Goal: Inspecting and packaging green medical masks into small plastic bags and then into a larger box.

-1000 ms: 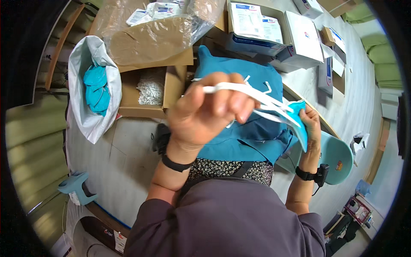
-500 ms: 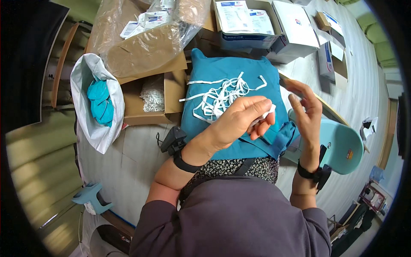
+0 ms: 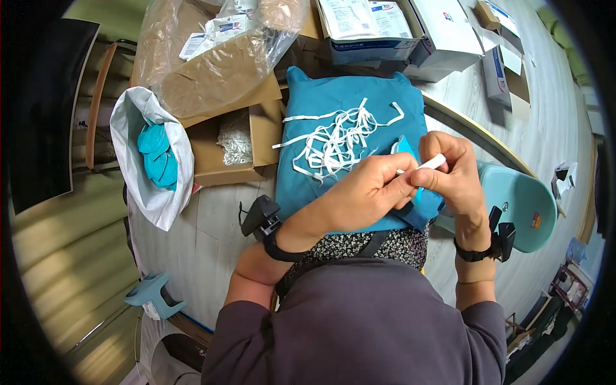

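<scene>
Bare grey floor [image 3: 192,250] lies open at lower left of centre, between the white bag [image 3: 151,160] of teal pieces and the person's lap. More open floor runs along the upper right edge. The teal cloth [image 3: 346,115] in mid-frame is free only along its upper and left margins; a tangle of white strips [image 3: 333,141] covers its middle. Above it, the open cardboard box [image 3: 234,138], a clear plastic bag [image 3: 212,58] and stacked white cartons [image 3: 398,29] block the top. A teal stool [image 3: 520,199] closes the right.
</scene>
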{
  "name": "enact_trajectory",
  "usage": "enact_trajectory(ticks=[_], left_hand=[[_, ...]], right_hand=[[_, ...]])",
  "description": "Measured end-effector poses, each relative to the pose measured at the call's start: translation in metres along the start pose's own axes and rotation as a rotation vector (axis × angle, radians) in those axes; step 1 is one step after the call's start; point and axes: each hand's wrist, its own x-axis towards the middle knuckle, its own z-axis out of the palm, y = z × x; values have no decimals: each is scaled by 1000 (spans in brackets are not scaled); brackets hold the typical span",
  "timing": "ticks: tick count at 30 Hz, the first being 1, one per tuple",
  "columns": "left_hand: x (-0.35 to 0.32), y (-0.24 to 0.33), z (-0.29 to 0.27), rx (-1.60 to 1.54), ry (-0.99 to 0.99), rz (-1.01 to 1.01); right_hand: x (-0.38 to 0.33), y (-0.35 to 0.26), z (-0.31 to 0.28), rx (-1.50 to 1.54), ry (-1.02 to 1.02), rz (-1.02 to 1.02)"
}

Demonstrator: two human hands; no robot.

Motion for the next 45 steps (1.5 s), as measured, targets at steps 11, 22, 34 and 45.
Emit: enact_trajectory(ticks=[11,22,34,45], left_hand=[[-41,-29,7,-328,-29,-239],[-82,-33,-5,-603,-67,-347],[-81,-41,-27,-676,-104,-350],[-38,-89,-51,-1075,177,-28]], right_hand=[[-29,-4,-1,-706,118,-465],[-35,-9,-15,-720,131,-405],[-32,-24,-3,-611,179,-184],[-5,-11,51,-114,93,-78]])
